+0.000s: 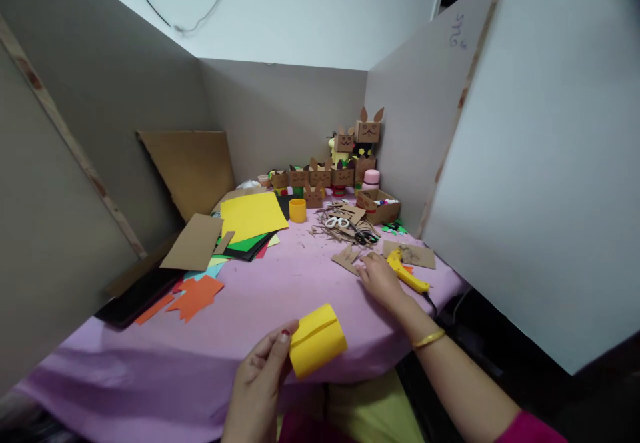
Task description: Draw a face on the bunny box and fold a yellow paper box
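A rolled yellow tube [318, 341] of paper or craft foam, with a seam along its side, is pinched by my left hand [265, 366] just above the table's front edge. My right hand [381, 280] reaches out over the table, fingers apart and holding nothing that I can see. Its fingertips are at a cut cardboard piece [346, 260]; whether they touch it is unclear. Just right of this hand, a yellow hot glue gun [406, 274] lies beside a cardboard sheet [423, 256] with dark residue on it.
Scissors [367, 236] lie among cardboard scraps [345, 216]. Behind stand several cardboard animal-faced boxes [320, 176], a yellow ring [297, 210] and an open box [379, 211]. Yellow sheets [255, 215] and orange scraps [195, 298] are at left. Grey partitions [285, 110] enclose the table.
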